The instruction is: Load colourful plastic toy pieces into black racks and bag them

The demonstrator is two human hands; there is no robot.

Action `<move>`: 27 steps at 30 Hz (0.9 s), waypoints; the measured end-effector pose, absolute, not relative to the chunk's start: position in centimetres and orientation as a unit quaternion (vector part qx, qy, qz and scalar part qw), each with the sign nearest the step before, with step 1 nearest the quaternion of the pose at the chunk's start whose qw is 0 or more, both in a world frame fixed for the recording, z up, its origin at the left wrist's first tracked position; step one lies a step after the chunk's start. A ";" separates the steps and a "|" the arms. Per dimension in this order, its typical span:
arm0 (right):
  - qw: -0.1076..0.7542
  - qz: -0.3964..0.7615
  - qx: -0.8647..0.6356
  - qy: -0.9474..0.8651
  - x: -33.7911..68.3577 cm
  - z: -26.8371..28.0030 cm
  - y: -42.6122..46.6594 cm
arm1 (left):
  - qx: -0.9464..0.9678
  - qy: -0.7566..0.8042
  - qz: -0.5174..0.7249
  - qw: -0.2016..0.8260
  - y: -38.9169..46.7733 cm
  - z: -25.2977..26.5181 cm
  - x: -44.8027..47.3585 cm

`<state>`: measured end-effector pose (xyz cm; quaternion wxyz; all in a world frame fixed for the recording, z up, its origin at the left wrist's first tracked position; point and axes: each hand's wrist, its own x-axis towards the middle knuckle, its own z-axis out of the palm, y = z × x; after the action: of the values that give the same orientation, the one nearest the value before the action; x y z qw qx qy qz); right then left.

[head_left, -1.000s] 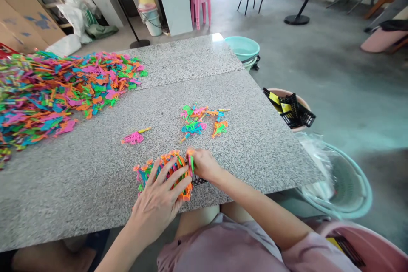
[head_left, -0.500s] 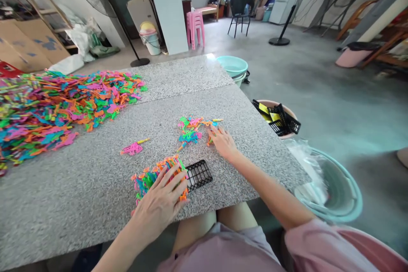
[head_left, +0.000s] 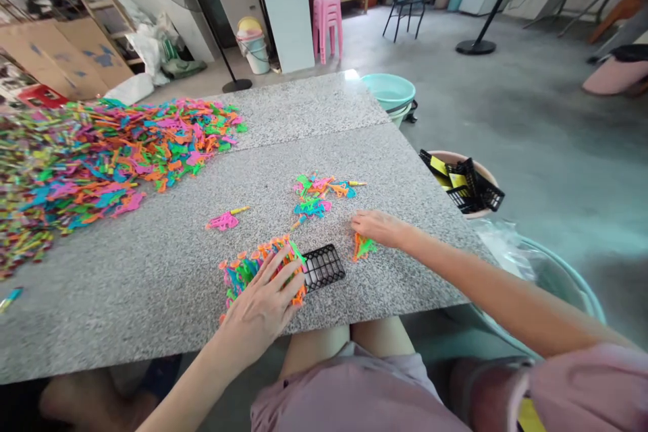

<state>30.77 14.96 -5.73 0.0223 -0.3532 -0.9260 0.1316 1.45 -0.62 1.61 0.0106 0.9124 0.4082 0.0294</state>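
Observation:
My left hand lies with stretched fingers across a row of colourful plastic toy guns packed upright in a black mesh basket. The basket's right end shows bare mesh; its left part is hidden by the guns. To the right of it, my right hand has its fingers closed at the top of a few orange and green toy guns, which touch the tabletop. A small loose group of toy guns lies beyond the basket. One pink toy gun with a yellow tip lies farther left.
A large heap of toy guns and small sticks covers the far left of the speckled stone table. Past the right edge stand a tub of black baskets, a turquoise basin and another tub with plastic bags.
My right hand has moved right and nearer, away from the loose group, with orange and green toy guns beneath its fingers. My left hand stays on the packed row. The view has shifted slightly.

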 end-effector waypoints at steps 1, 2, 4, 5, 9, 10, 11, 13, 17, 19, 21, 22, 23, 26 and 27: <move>0.041 0.148 -0.370 -0.916 31.7 -5.8 14.8 | 0.911 0.411 0.030 0.014 -0.6 1.7 1.5; 0.071 0.164 -0.398 -0.900 32.4 -5.9 14.4 | 0.910 0.414 0.031 0.017 -0.6 1.7 1.5; 0.156 0.219 -0.478 -0.836 32.6 -6.2 12.6 | 0.908 0.416 0.037 0.026 -0.7 1.7 1.5; 0.202 0.269 -0.513 -0.789 31.9 -6.5 11.3 | 0.908 0.416 0.040 0.032 -0.7 1.8 1.5; 0.334 0.556 -0.479 -0.592 25.7 -8.3 4.9 | 0.906 0.417 0.052 0.050 -0.7 1.9 1.6; 0.352 0.597 -0.454 -0.560 24.0 -8.7 3.5 | 0.906 0.416 0.052 0.050 -0.7 1.9 1.6; 0.364 0.623 -0.433 -0.540 22.5 -9.1 2.4 | 0.907 0.415 0.052 0.049 -0.7 2.0 1.6; 0.366 0.632 -0.424 -0.536 20.4 -9.7 1.2 | 0.908 0.413 0.048 0.046 -0.7 2.0 1.6; 0.301 0.504 -0.494 -0.642 19.8 -9.3 1.5 | 0.905 0.419 0.045 0.049 -0.7 2.1 1.7; 0.256 0.406 -0.513 -0.712 20.3 -8.7 2.0 | 0.903 0.423 0.053 0.050 -0.8 2.1 1.8; 0.217 0.347 -0.494 -0.767 20.6 -7.8 2.3 | 0.901 0.427 0.061 0.053 -0.8 2.0 1.7; 0.201 0.335 -0.479 -0.786 20.6 -7.5 2.4 | 0.899 0.429 0.064 0.056 -0.8 2.0 1.7; 0.185 0.332 -0.470 -0.797 20.6 -7.1 2.5 | 0.898 0.431 0.066 0.059 -0.8 2.0 1.7; 0.145 0.338 -0.472 -0.801 20.3 -6.4 2.7 | 0.895 0.436 0.070 0.068 -0.9 2.1 1.8; 0.135 0.339 -0.475 -0.801 20.2 -6.2 2.7 | 0.893 0.438 0.073 0.071 -0.9 2.1 1.8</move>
<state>20.17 2.72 -6.24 0.1355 -0.4745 -0.8011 0.3388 1.83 -0.86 2.12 0.0712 0.8934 0.4376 0.0727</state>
